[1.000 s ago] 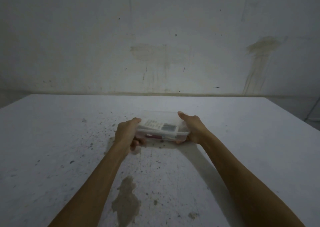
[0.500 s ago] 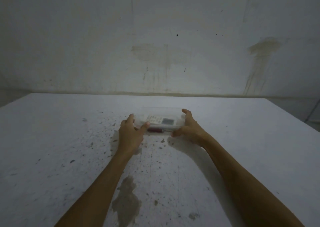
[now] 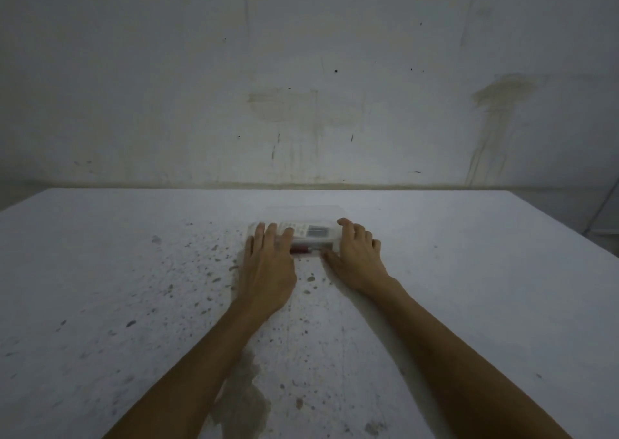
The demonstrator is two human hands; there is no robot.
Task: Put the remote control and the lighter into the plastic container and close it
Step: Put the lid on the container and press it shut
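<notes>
Pressing down on the clear rectangular plastic container, both hands lie flat on the white speckled surface.

Left hand spreads its fingers over the container's left end; right hand cups the right end, fingers loosely spread, neither closed around anything. Through the closed lid show the pale rectangular remote control and, nearer, the red slim lighter. Bare surface stretches wide to left, right and far side, up to the stained white wall. A dull brownish stain lies near, between the forearms.
</notes>
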